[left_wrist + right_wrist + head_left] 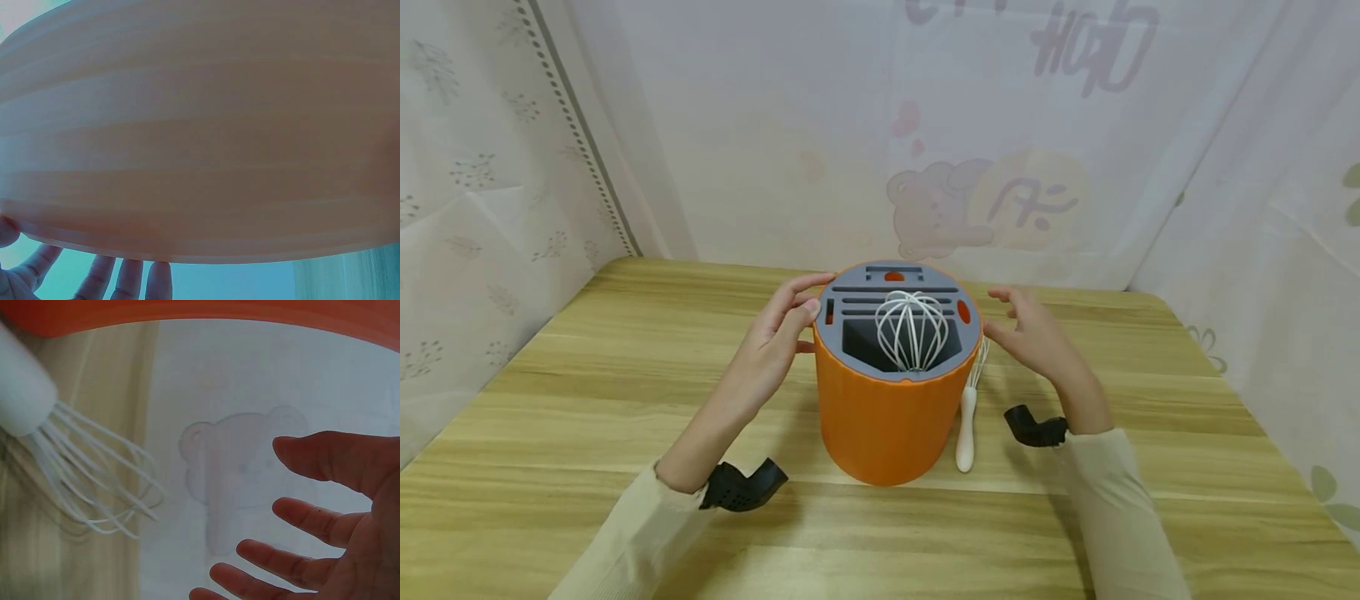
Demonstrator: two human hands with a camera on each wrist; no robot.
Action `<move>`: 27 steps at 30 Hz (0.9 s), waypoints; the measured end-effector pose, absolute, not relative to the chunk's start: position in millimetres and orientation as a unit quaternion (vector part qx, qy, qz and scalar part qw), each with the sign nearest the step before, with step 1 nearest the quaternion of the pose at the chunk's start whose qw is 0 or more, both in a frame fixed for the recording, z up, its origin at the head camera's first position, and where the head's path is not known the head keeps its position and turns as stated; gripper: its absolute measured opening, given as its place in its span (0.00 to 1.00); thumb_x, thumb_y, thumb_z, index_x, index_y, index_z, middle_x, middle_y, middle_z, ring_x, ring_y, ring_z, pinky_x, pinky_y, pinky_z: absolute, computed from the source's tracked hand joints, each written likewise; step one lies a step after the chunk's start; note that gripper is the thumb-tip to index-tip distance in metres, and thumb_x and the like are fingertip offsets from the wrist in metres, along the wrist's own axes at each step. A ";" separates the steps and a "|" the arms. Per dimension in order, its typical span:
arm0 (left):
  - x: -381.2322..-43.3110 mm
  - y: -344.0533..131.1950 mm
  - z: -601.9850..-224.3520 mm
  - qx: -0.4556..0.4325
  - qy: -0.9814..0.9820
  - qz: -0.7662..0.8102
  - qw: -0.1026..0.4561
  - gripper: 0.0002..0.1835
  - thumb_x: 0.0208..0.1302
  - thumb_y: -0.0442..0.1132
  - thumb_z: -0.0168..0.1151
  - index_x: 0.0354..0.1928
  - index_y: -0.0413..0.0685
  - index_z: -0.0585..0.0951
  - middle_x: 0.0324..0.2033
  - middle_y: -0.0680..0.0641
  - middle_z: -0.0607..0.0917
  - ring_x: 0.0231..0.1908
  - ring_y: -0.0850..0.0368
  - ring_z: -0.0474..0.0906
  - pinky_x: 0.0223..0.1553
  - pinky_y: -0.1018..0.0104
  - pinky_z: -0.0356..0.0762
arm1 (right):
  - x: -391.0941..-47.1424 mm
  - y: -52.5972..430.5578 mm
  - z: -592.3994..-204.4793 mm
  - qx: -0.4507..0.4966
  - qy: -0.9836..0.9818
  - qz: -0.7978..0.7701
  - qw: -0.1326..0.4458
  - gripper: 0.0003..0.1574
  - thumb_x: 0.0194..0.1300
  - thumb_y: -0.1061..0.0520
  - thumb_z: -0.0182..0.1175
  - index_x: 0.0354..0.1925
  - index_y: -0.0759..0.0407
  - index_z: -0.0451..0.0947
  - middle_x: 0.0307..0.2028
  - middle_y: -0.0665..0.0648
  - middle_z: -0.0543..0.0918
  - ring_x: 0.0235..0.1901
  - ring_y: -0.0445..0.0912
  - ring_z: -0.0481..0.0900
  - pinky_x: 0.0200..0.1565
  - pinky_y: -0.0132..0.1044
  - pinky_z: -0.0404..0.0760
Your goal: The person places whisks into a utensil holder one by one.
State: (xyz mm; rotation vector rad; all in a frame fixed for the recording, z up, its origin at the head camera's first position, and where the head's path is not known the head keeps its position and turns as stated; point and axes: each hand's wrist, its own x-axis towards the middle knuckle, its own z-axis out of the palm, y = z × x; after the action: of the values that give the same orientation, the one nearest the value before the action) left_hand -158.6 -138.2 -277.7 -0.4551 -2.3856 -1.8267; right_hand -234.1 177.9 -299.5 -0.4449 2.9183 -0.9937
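Currently, a white wire whisk with a cream handle (966, 429) lies on the wood-grain surface (617, 367), just right of the orange, grey-topped cylindrical holder (887, 429). Long axis roughly fore-aft, handle toward the person. The right hand (1033, 335) is nearer: empty, fingers spread. The left hand (775, 329) touches the holder's rim, fingers unclenched.

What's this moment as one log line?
Left hand: touching orange cylindrical holder | Right hand: empty | White wire whisk: in holder | Second white whisk: on wooden table beside holder
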 end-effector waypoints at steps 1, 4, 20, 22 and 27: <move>-158.6 -138.2 -277.6 -0.149 -0.784 -0.600 0.051 0.19 0.73 0.46 0.40 0.63 0.61 0.67 0.51 0.45 0.74 0.51 0.50 0.70 0.46 0.52 0.75 | -236.5 178.1 -303.3 -0.138 0.938 -0.317 0.020 0.39 0.66 0.47 0.54 0.68 0.61 0.55 0.66 0.67 0.58 0.61 0.65 0.62 0.57 0.60 0.66; -158.7 -138.0 -277.2 -0.149 -0.785 -0.600 0.051 0.19 0.73 0.45 0.40 0.63 0.61 0.67 0.51 0.45 0.74 0.51 0.50 0.70 0.46 0.52 0.75 | -243.1 176.9 -313.7 -0.135 0.937 -0.319 0.034 0.41 0.65 0.46 0.54 0.68 0.63 0.55 0.66 0.68 0.58 0.60 0.67 0.62 0.57 0.60 0.67; -158.0 -138.1 -277.6 -0.155 -0.784 -0.599 0.051 0.20 0.73 0.45 0.40 0.64 0.60 0.66 0.50 0.45 0.73 0.52 0.48 0.70 0.47 0.51 0.75 | -253.7 169.9 -344.3 -0.102 0.918 -0.374 0.087 0.39 0.63 0.54 0.54 0.68 0.64 0.53 0.64 0.73 0.61 0.61 0.67 0.63 0.57 0.58 0.68; -158.0 -138.0 -277.3 -0.154 -0.784 -0.599 0.051 0.20 0.73 0.45 0.40 0.64 0.60 0.67 0.50 0.45 0.73 0.52 0.48 0.70 0.47 0.51 0.75 | -254.0 169.3 -345.6 -0.105 0.917 -0.375 0.086 0.38 0.63 0.54 0.53 0.67 0.63 0.55 0.64 0.72 0.61 0.62 0.66 0.61 0.58 0.58 0.67; -158.2 -137.9 -276.9 -0.153 -0.784 -0.600 0.050 0.20 0.73 0.45 0.40 0.64 0.60 0.67 0.51 0.45 0.73 0.52 0.49 0.70 0.46 0.51 0.75 | -254.8 168.5 -346.9 -0.107 0.920 -0.367 0.089 0.37 0.63 0.54 0.54 0.66 0.62 0.56 0.64 0.70 0.63 0.63 0.64 0.62 0.58 0.58 0.67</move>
State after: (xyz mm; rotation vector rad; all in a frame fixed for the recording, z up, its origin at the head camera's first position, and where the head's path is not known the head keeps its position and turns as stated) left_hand -158.2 -137.9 -276.9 -0.4660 -2.3867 -1.8259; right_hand -254.8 168.5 -346.9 -0.3194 2.7361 -1.0911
